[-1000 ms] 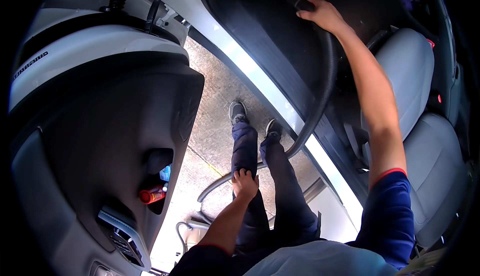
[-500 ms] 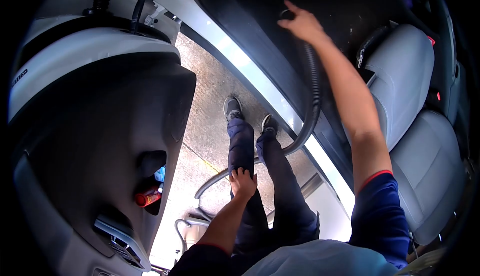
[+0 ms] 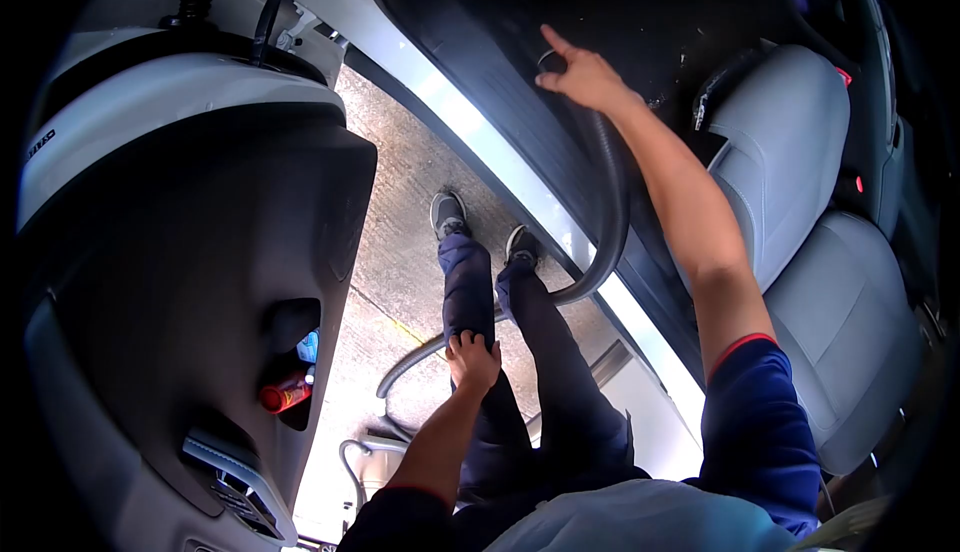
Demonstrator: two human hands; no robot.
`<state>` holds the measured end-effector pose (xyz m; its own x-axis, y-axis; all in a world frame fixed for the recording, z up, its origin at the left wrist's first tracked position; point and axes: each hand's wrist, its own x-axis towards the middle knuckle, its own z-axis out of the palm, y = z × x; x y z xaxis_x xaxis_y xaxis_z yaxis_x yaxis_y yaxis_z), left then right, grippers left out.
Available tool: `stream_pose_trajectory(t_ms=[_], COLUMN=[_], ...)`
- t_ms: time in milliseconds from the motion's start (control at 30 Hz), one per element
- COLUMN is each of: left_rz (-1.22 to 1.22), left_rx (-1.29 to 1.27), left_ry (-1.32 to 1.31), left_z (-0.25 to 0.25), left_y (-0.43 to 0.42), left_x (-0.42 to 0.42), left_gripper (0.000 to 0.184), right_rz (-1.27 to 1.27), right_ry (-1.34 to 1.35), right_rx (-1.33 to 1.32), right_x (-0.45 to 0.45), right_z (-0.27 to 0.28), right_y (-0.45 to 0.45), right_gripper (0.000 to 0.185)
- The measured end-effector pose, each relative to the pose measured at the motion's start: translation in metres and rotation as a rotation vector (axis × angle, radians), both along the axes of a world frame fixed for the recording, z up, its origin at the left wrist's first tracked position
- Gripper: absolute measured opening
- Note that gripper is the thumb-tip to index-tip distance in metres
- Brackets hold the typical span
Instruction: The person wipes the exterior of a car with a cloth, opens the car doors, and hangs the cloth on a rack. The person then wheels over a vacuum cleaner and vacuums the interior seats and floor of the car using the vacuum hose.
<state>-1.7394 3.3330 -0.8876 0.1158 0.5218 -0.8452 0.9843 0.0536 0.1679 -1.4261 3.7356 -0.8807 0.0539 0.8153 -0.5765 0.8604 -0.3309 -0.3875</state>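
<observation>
My right hand [image 3: 588,80] is closed round the end of a dark ribbed vacuum hose [image 3: 617,202], low over the dark car floor [image 3: 650,12]. Its index finger and thumb point out past the dark ring of the hose end; the other fingers are partly hidden. From there the hose bends over the pale door sill [image 3: 470,137] and runs behind my legs to the ground. My left hand [image 3: 474,360] lies on the knee of my dark trousers [image 3: 467,282], fingers laid over the cloth and holding nothing.
Grey car seats [image 3: 790,142] stand to the right. On the left is the open car door [image 3: 180,252], with a red bottle [image 3: 285,392] in its pocket. My shoes [image 3: 449,214] are on the concrete ground [image 3: 390,192] beside the sill.
My right hand has come slightly back and to the left with the hose end. The whole view has shifted a little. My left hand stays on the knee.
</observation>
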Motion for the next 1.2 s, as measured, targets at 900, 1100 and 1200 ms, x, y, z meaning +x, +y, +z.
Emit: stream_pose_trajectory(t_ms=[900, 1100, 1200], left_rz=[0.277, 0.427, 0.343], left_rx=[0.080, -0.320, -0.823], left_ry=[-0.869, -1.366, -1.239], left_z=[-0.016, -0.067, -0.070], left_y=[0.072, 0.067, 0.073], left_x=[0.075, 0.206, 0.219], left_gripper=[0.087, 0.090, 0.075], right_rz=[-0.357, -0.389, -0.367], right_ry=[0.261, 0.291, 0.143], right_rx=[-0.073, -0.061, -0.083], right_x=[0.048, 0.069, 0.113], right_z=[0.066, 0.120, 0.138], right_y=[-0.008, 0.061, 0.120], right_gripper=[0.069, 0.056, 0.064])
